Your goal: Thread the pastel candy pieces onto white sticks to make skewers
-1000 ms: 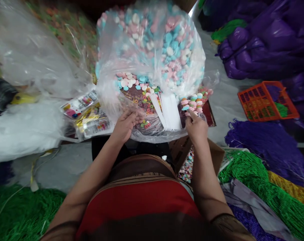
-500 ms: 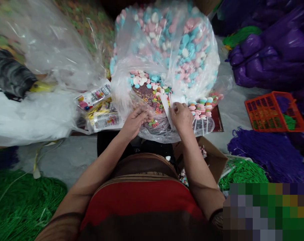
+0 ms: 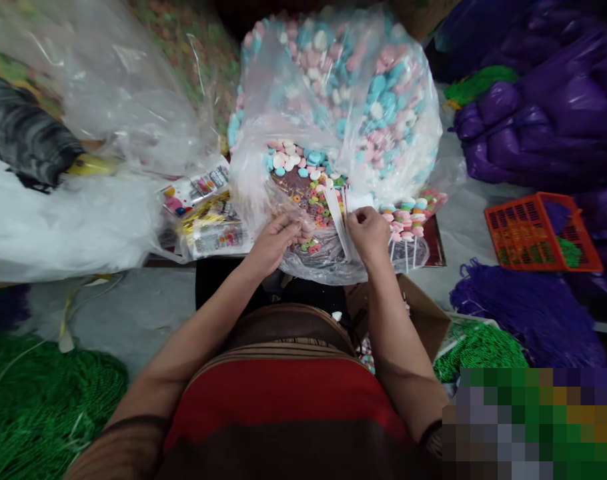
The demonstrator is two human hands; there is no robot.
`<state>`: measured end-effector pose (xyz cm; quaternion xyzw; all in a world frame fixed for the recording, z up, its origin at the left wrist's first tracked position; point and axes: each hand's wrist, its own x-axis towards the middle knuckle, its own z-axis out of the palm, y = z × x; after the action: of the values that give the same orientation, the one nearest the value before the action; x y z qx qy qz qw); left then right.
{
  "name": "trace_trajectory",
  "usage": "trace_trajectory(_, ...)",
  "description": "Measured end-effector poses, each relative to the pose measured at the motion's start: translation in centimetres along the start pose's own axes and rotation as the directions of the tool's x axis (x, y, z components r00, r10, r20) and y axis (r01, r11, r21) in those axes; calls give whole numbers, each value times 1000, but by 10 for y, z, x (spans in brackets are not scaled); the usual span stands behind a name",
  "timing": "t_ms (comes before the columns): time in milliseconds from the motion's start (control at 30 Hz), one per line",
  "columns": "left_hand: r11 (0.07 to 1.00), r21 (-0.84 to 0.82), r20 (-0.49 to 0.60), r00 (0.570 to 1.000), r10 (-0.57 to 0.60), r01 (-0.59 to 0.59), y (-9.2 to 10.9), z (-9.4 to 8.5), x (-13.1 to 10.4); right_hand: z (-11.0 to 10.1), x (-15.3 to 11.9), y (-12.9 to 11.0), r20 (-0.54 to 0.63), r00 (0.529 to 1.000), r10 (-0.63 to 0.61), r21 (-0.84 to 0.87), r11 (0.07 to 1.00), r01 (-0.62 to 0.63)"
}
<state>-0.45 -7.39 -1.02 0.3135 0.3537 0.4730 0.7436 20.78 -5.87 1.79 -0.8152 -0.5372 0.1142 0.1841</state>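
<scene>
My left hand [image 3: 278, 241] is closed in a pinch at the edge of a clear plastic bag, over small ring-shaped candies [image 3: 319, 207]; what the fingertips hold is hidden. Just right of a bunch of white sticks [image 3: 337, 220], my right hand [image 3: 369, 233] is closed with its fingers curled together, and I cannot make out what is in them. Behind both hands, a big clear bag [image 3: 398, 133] bulges with pink, blue and white candies; some loose ones [image 3: 286, 159] lie at its mouth. Beside my right hand lie candies stacked on sticks [image 3: 406, 217].
Printed wrappers [image 3: 218, 230] lie left of my hands. Another person's patterned sleeve [image 3: 31, 133] reaches in at the far left. An orange basket [image 3: 521, 233] stands at right, near purple strands [image 3: 523, 313]. Green strands [image 3: 48, 400] fill the lower left, and a cardboard box [image 3: 426, 313] is below the table.
The view has shifted slightly, so the bags and wrappers sit a little further right in it. Both hands keep nearly the same closed pose and place over the candies.
</scene>
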Motion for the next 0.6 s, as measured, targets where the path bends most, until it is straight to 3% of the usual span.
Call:
trace_trajectory(133,999,29,3,1000,18,-19,-4,0,2,-4,-19,-1,-90,992,-92,287,951,115)
trace_trajectory(300,983,147,-5,993,114,-112,3,10,-1,-2,-61,-12,-60,971,-231,669,713,211)
trace_trajectory(467,931,270,-37,964,264,-245,22,23,-10,11,-87,-19,-48,955,-294,767,601,224)
trace_trajectory(600,903,342,-20,959,282,-259,29,25,-15,17,-91,-20,-15,960,-278,809,561,175)
